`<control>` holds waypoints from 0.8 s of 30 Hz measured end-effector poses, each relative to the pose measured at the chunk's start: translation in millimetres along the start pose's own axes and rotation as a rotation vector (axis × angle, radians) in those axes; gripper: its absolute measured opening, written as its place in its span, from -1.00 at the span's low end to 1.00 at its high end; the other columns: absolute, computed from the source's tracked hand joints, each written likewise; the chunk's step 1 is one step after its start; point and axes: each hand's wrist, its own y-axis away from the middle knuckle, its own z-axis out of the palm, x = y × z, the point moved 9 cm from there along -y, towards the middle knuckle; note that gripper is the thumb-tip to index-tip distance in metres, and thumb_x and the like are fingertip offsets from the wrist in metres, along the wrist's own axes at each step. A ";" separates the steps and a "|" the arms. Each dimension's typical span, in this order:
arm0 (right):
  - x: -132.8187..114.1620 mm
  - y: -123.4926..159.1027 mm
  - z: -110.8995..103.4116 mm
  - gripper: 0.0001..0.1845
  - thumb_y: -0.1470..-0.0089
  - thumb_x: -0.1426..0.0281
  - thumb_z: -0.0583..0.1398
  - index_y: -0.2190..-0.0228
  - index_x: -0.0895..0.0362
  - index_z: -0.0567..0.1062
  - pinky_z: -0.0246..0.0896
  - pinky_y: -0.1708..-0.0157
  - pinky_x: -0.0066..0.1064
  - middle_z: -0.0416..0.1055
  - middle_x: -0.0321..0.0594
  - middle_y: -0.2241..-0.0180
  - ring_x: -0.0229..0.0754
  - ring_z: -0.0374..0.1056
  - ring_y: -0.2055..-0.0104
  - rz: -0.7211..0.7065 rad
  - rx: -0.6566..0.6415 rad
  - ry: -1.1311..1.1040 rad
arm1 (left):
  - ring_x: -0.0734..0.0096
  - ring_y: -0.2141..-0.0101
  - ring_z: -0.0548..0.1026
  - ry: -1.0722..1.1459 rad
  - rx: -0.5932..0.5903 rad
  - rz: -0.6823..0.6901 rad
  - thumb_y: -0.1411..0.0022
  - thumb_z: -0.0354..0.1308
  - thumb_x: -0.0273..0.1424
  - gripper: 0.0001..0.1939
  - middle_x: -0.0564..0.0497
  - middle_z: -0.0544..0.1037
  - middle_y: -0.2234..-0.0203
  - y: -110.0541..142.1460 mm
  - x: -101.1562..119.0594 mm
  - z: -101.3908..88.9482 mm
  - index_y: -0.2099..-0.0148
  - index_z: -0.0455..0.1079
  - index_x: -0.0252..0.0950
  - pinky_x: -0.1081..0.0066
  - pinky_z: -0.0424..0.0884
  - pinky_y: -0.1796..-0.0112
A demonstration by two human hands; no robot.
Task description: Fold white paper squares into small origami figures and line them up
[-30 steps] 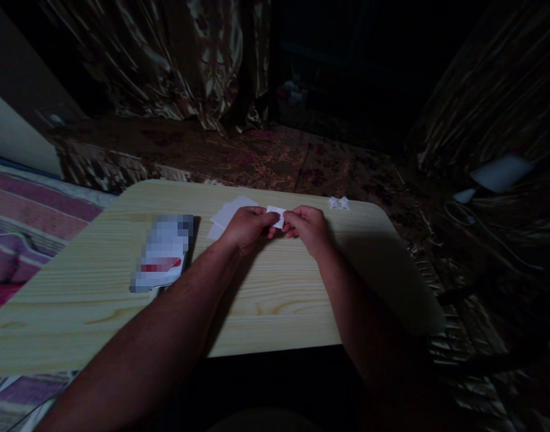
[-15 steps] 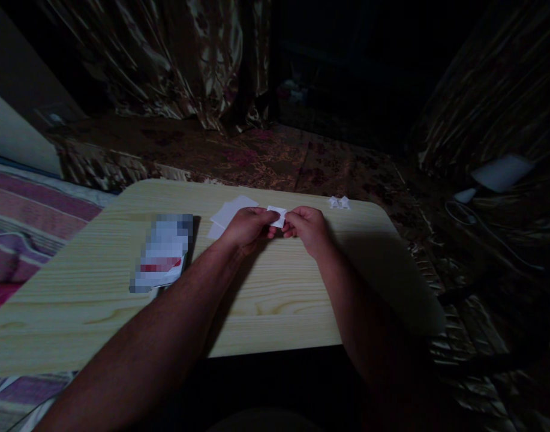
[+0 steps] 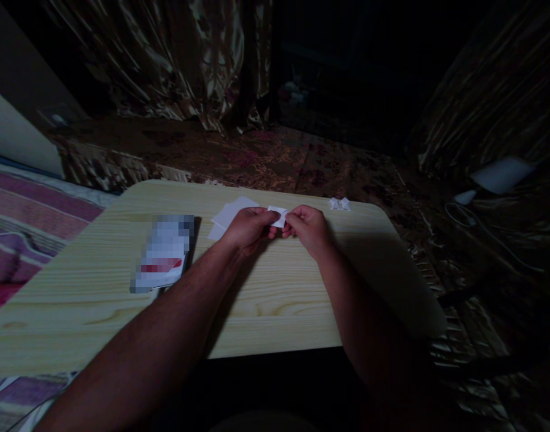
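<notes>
A small white piece of folded paper (image 3: 277, 218) is held between my two hands above the table's far middle. My left hand (image 3: 251, 228) is closed on its left side, the thumb lying across its face. At its right edge my right hand (image 3: 308, 227) pinches the paper between thumb and fingers. White paper sheets (image 3: 232, 213) lie overlapping on the table just behind my left hand. Beyond my right hand, near the far edge, sit two small folded white paper shapes (image 3: 340, 204).
The pale wood-grain table (image 3: 275, 300) has rounded corners. A box-like item with a blurred cover (image 3: 164, 252) lies left of my left forearm. A striped bedcover (image 3: 20, 228) is at the left. A white lamp (image 3: 502, 174) with a cord stands at the right, and patterned curtains (image 3: 203, 54) hang behind.
Almost nothing differs. Both hands keep their hold on the folded paper, with only a very slight shift of the fingers and the view.
</notes>
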 end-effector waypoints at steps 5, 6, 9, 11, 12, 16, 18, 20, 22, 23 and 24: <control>-1.8 -0.5 -0.8 -0.91 0.13 0.42 0.18 0.57 0.16 0.35 0.27 0.63 -0.55 0.38 -0.38 0.68 -0.36 0.32 0.67 -0.024 0.009 0.027 | 0.58 0.67 0.32 -0.026 0.004 0.043 0.04 0.25 -0.37 -0.81 -0.01 0.45 0.66 1.1 2.8 0.7 0.53 0.38 -0.39 0.54 0.22 0.61; -1.9 -0.7 -1.0 -0.91 0.13 0.42 0.18 0.57 0.16 0.35 0.26 0.64 -0.55 0.37 -0.39 0.68 -0.35 0.32 0.67 -0.033 0.011 0.031 | 0.58 0.66 0.33 -0.027 0.004 0.046 0.05 0.26 -0.37 -0.82 -0.01 0.47 0.64 1.2 2.8 0.9 0.52 0.39 -0.40 0.54 0.23 0.61; -1.6 -1.0 -1.6 -0.91 0.13 0.43 0.17 0.58 0.16 0.35 0.27 0.63 -0.54 0.36 -0.39 0.70 -0.35 0.32 0.67 -0.051 0.015 0.045 | 0.57 0.66 0.34 -0.044 0.009 0.061 0.08 0.28 -0.37 -0.83 -0.02 0.48 0.62 1.5 3.8 1.1 0.50 0.41 -0.39 0.53 0.25 0.60; -0.5 -0.9 -1.5 -0.91 0.12 0.42 0.17 0.57 0.16 0.35 0.28 0.62 -0.54 0.36 -0.39 0.69 -0.35 0.32 0.66 -0.049 0.014 0.051 | 0.58 0.67 0.33 -0.077 0.021 0.086 0.08 0.27 -0.39 -0.85 0.00 0.47 0.65 1.7 6.2 0.4 0.52 0.40 -0.38 0.54 0.23 0.61; 0.2 -0.8 -1.3 -0.91 0.12 0.41 0.18 0.57 0.16 0.36 0.29 0.61 -0.54 0.37 -0.38 0.69 -0.35 0.32 0.66 -0.044 0.012 0.049 | 0.58 0.67 0.32 -0.095 0.032 0.098 0.08 0.26 -0.40 -0.85 0.01 0.45 0.66 1.9 7.6 -0.4 0.53 0.39 -0.38 0.54 0.23 0.61; 3.2 -1.0 0.3 -0.86 0.12 0.35 0.21 0.54 0.16 0.37 0.32 0.60 -0.49 0.37 -0.36 0.67 -0.33 0.32 0.65 -0.009 -0.014 -0.033 | 0.59 0.68 0.31 -0.140 0.073 0.115 0.08 0.25 -0.42 -0.87 0.04 0.42 0.69 3.1 12.2 -3.2 0.54 0.39 -0.36 0.55 0.20 0.61; 5.1 -1.6 -0.6 -0.84 0.14 0.33 0.23 0.53 0.16 0.38 0.32 0.61 -0.47 0.39 -0.34 0.63 -0.32 0.32 0.64 0.016 -0.013 -0.087 | 0.59 0.69 0.29 -0.149 0.100 0.120 0.09 0.25 -0.42 -0.87 0.05 0.41 0.71 4.3 14.9 -5.0 0.55 0.38 -0.36 0.55 0.18 0.63; 6.8 -2.1 -2.9 -0.83 0.14 0.32 0.23 0.51 0.17 0.39 0.32 0.62 -0.48 0.40 -0.32 0.60 -0.33 0.32 0.62 0.038 0.000 -0.108 | 0.59 0.70 0.29 -0.162 0.128 0.122 0.09 0.26 -0.41 -0.86 0.06 0.41 0.72 5.4 16.9 -6.7 0.55 0.38 -0.36 0.55 0.16 0.64; 6.9 -1.9 -4.2 -0.81 0.14 0.30 0.24 0.49 0.16 0.40 0.30 0.63 -0.51 0.41 -0.31 0.57 -0.34 0.32 0.61 0.044 0.003 -0.093 | 0.59 0.70 0.29 -0.171 0.135 0.119 0.09 0.25 -0.40 -0.86 0.06 0.41 0.72 5.8 17.3 -6.7 0.55 0.39 -0.35 0.55 0.16 0.63; 6.0 -1.6 -4.6 -0.80 0.14 0.29 0.24 0.48 0.16 0.40 0.30 0.63 -0.52 0.41 -0.32 0.57 -0.35 0.32 0.60 0.037 0.003 -0.077 | 0.59 0.70 0.29 -0.174 0.131 0.116 0.09 0.25 -0.40 -0.86 0.05 0.42 0.72 5.7 16.7 -6.2 0.55 0.39 -0.35 0.55 0.17 0.63; 4.7 -1.1 -4.9 -0.80 0.14 0.29 0.25 0.47 0.16 0.41 0.29 0.63 -0.52 0.40 -0.32 0.57 -0.35 0.31 0.60 0.024 0.004 -0.058 | 0.58 0.69 0.29 -0.175 0.126 0.114 0.09 0.25 -0.39 -0.86 0.05 0.42 0.71 5.4 15.9 -5.9 0.55 0.39 -0.35 0.55 0.17 0.62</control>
